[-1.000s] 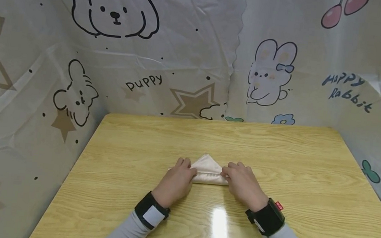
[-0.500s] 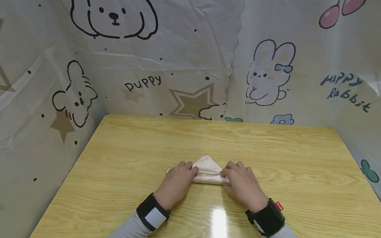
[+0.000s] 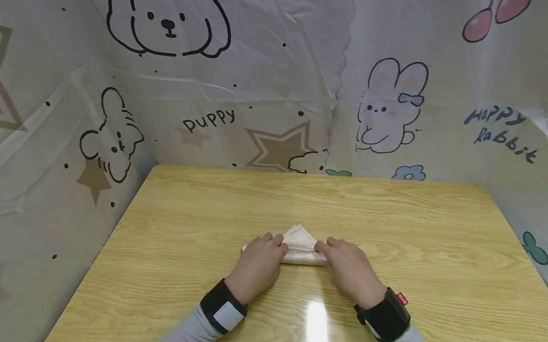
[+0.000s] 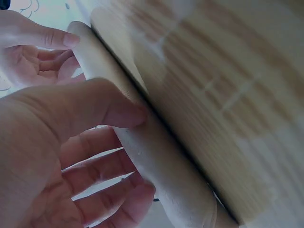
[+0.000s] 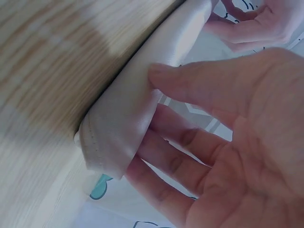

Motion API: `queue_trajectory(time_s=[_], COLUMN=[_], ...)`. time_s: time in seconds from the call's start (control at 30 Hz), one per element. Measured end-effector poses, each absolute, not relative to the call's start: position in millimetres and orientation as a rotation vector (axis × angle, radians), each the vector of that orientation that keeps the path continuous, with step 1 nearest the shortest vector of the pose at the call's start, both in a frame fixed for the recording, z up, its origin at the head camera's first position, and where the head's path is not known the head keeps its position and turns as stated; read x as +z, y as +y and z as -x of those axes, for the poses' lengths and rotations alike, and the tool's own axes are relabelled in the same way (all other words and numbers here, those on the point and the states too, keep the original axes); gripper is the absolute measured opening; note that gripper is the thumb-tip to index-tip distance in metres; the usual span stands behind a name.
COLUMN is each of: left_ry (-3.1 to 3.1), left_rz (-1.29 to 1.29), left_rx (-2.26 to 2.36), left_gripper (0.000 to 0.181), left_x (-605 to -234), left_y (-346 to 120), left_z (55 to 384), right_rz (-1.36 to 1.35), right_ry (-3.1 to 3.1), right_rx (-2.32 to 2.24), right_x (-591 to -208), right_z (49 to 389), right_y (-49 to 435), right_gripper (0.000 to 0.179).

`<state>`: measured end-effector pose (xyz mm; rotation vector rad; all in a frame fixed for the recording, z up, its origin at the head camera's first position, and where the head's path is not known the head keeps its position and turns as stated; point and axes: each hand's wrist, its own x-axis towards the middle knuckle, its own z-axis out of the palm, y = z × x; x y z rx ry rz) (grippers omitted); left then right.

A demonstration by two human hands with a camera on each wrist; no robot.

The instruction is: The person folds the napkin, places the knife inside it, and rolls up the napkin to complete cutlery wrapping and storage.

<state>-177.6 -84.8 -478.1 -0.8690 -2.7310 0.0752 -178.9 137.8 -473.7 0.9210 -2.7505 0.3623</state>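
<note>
A pale pink, satin-like cloth lies on the table, its near part rolled into a narrow band with a triangular point sticking out on the far side. Around the band's left part, my left hand holds on, thumb on the near face and fingers over the far side. My right hand grips the right part in the same manner. Close up in the left wrist view, the rolled cloth passes under the left thumb. The right wrist view shows the roll's right end, with a stitched hem, beside the right fingers.
The wooden table has a bright light reflection near its front. A printed curtain with cartoon animals hangs behind and along both sides. Each wrist wears a black strap.
My left hand has slid a little right along the roll. The right fingers have shifted slightly inward, and the hands are closer together. The cloth's visible triangle looks slightly smaller.
</note>
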Motion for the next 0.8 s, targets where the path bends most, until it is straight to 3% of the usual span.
queue_trajectory(time_s=[0.43, 0.8], left_ry=[-2.719, -2.816], left_rz=[0.895, 0.896], left_rx=[0.079, 0.071], left_gripper=[0.008, 0.015], left_x=[-472.4, -472.2], left_y=[-90.3, -93.6], left_z=[176.1, 177.5], right_rz=[-0.881, -0.885], right_ry=[-2.88, -2.955], right_rx=[0.339, 0.412], right_x=[-474.6, -473.1], right_z=[178.7, 179.8], right_y=[139.5, 139.4], right_gripper=[0.028, 0.04])
